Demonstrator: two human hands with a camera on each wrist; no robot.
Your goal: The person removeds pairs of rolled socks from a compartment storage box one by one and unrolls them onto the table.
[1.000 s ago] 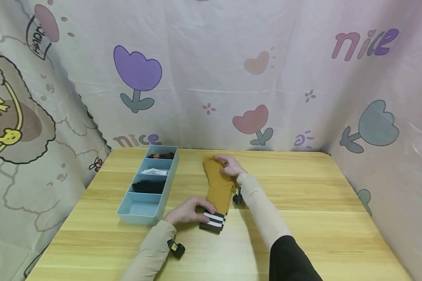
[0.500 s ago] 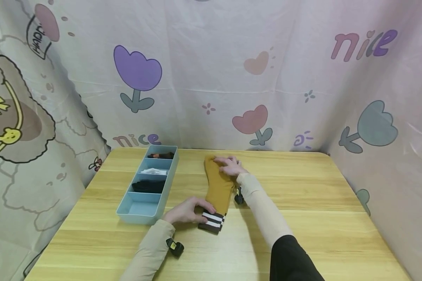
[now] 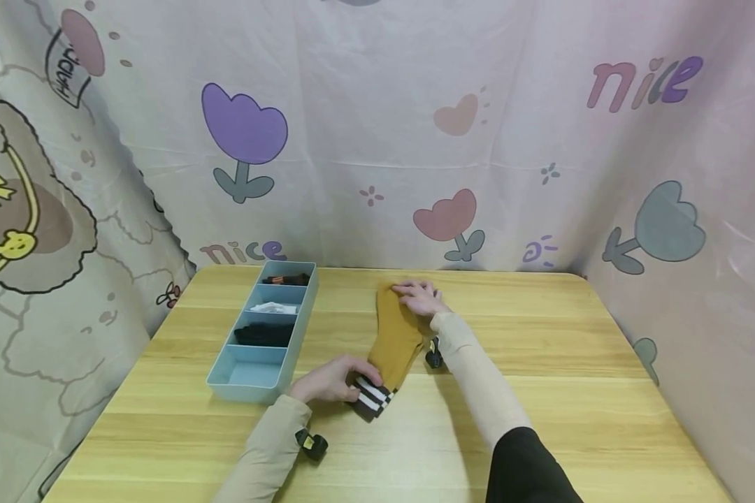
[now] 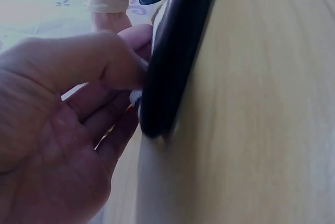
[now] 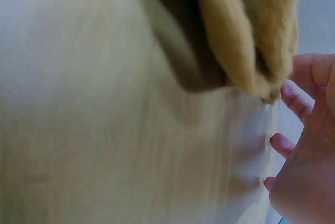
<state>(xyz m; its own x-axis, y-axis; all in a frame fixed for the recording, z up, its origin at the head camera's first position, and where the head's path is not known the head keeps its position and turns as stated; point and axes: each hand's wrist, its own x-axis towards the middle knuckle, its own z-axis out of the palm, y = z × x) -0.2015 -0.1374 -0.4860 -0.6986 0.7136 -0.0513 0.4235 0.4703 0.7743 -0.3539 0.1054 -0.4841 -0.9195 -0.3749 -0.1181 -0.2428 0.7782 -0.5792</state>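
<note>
A mustard-yellow sock (image 3: 395,335) lies bent on the table, its dark cuff with white stripes (image 3: 368,397) toward the near left. My left hand (image 3: 332,381) grips this cuff between thumb and fingers; in the left wrist view the thumb (image 4: 123,64) meets the cuff's side, and the cuff's dark edge (image 4: 175,56) stands thick, slightly off the wood. At the sock's far end my right hand (image 3: 421,299) rests with extended fingers on the toe. The right wrist view shows the sock's folded fabric (image 5: 230,30) close up, with several fingertips (image 5: 282,144) down near the table surface.
Left of the sock stands a light-blue divided box (image 3: 302,334). Its compartments hold a dark item with orange marks (image 3: 287,279), a white cloth item (image 3: 273,307) and a black cloth item (image 3: 264,334); the nearest compartment shows its bare bottom. A patterned curtain (image 3: 352,140) borders the table.
The sock has turned: its cuff has shifted slightly left and tilted with my left hand, while the toe end has moved right with my right hand. The box's contents look unchanged.
</note>
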